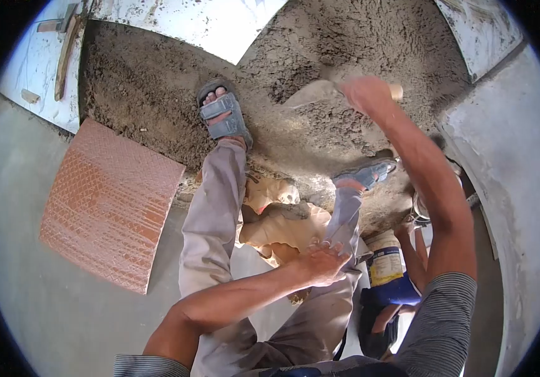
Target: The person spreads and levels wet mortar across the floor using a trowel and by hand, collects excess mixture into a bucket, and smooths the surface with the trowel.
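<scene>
My right hand (368, 95) is closed around the handle of a trowel (312, 93), whose blade points left over the rough wet mortar (345, 129). The wooden handle end sticks out on the right of the fist. My left hand (325, 262) rests on my trouser leg near the knee, fingers spread, with nothing in it. My two sandalled feet stand on the mortar, one left of the trowel and one below it. Between my legs lies a torn brown paper bag (285, 227).
An orange-backed tile (109, 204) lies at the left. White tiles (185, 22) border the mortar at the top, with wooden pieces (67, 60) on the left one. At the lower right, another person is beside a bucket (386, 267). A pale ledge (502, 132) runs along the right.
</scene>
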### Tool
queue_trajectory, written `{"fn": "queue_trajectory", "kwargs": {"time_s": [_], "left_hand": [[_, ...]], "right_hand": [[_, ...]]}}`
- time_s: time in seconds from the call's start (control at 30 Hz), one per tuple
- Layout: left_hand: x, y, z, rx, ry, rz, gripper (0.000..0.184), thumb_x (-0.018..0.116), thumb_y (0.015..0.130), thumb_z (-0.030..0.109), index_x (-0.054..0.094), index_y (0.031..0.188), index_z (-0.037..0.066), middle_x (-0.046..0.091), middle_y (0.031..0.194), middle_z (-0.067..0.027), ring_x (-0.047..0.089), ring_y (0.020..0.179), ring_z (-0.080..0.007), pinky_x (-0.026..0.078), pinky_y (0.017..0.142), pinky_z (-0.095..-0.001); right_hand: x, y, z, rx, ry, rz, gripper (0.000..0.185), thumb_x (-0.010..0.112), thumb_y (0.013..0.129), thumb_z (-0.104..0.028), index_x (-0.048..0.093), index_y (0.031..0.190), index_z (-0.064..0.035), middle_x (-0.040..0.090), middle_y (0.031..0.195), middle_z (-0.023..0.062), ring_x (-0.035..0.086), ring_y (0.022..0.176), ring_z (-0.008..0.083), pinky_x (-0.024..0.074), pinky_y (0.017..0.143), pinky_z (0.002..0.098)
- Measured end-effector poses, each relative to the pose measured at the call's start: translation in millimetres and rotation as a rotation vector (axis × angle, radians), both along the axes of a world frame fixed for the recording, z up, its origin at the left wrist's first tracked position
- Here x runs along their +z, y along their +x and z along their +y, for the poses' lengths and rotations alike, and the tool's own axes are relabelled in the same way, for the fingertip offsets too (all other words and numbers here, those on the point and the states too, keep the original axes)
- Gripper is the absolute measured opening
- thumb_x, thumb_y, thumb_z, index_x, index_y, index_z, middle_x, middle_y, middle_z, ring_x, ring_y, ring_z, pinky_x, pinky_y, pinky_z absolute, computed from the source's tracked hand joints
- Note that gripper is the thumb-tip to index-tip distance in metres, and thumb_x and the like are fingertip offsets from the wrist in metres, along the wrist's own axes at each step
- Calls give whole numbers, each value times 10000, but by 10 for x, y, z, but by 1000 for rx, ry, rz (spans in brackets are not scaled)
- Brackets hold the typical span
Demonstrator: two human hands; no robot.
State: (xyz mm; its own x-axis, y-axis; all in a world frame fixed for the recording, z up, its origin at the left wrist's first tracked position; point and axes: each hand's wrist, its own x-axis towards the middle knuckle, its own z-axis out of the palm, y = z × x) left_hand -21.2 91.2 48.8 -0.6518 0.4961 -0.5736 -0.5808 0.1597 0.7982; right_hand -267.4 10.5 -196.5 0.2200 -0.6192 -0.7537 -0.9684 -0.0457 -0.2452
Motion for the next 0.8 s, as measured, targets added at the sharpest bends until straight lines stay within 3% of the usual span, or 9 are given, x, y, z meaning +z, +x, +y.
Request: {"fn": "queue_trajectory", "kwargs": {"time_s": [0.1, 0.23, 0.4, 0.47, 0.53, 0.6, 0.67, 0.73, 0.8], "left_hand": [[-2, -39, -7, -25, 32, -24, 550, 552, 866, 403, 441, 1306, 91, 445, 1279, -166, 483, 1150, -362, 391, 922, -557], [-34, -23, 83, -34, 19, -37, 550, 554, 864, 400, 439, 1308, 98, 458, 1265, -165, 484, 1150, -359, 381, 933, -557], [-70, -45, 103, -34, -13, -25, 559, 557, 860, 400, 430, 1314, 100, 452, 1283, -168, 482, 1160, -363, 384, 930, -565], [-35, -36, 85, -21, -7, -35, 564, 558, 859, 403, 427, 1316, 99, 448, 1291, -169, 483, 1161, -365, 387, 927, -564], [-26, -67, 33, -23, 17, -34, 570, 552, 861, 408, 419, 1321, 99, 442, 1304, -172, 477, 1172, -368, 386, 930, -561], [25, -70, -2, -11, 43, -54, 540, 551, 860, 400, 438, 1292, 97, 458, 1280, -164, 479, 1164, -366, 362, 955, -556], [54, -65, -6, -1, 65, -73, 511, 550, 858, 393, 457, 1263, 95, 475, 1255, -157, 481, 1156, -364, 337, 981, -551], [36, -75, 4, -68, 36, 1, 538, 546, 856, 410, 458, 1271, 79, 473, 1258, -161, 502, 1123, -363, 406, 904, -550], [8, 39, 201, -178, 32, -27, 461, 511, 865, 357, 451, 1263, 132, 496, 1228, -127, 488, 1144, -343, 325, 989, -556]], "right_hand": [[268, -55, -367, -44, -114, -19, 147, 522, 800, -89, 666, 832, -91, 662, 794, 120, 666, 759, 297, 546, 626, 394], [307, -257, -725, -104, -39, 22, 138, 533, 804, -124, 658, 848, -86, 668, 823, 115, 660, 765, 309, 537, 638, 405], [264, -419, -416, -189, -112, -29, 273, 489, 868, -308, 604, 981, -88, 650, 893, 151, 638, 827, 344, 515, 667, 447], [204, -286, 102, -478, -243, -63, 346, 465, 892, -370, 584, 998, -63, 643, 893, 181, 629, 847, 360, 513, 660, 438], [127, 20, 602, -841, -470, -90, 385, 464, 908, -394, 581, 955, -31, 633, 790, 166, 638, 728, 314, 513, 632, 391], [121, 325, 748, -1578, 108, -342, 412, 453, 921, -422, 582, 914, -31, 589, 681, 102, 592, 596, 208, 500, 565, 332], [144, 762, 622, -2094, 169, -529, 406, 445, 927, -420, 572, 865, -39, 525, 623, 44, 516, 520, 124, 465, 484, 281], [63, 1189, 383, -2264, 200, -665, 378, 439, 934, -394, 565, 868, -44, 525, 624, 42, 501, 485, 117, 439, 434, 261], [58, 1566, 32, -2262, 220, -748, 364, 434, 935, -375, 560, 884, -37, 517, 616, 39, 468, 446, 116, 444, 435, 262]]}}
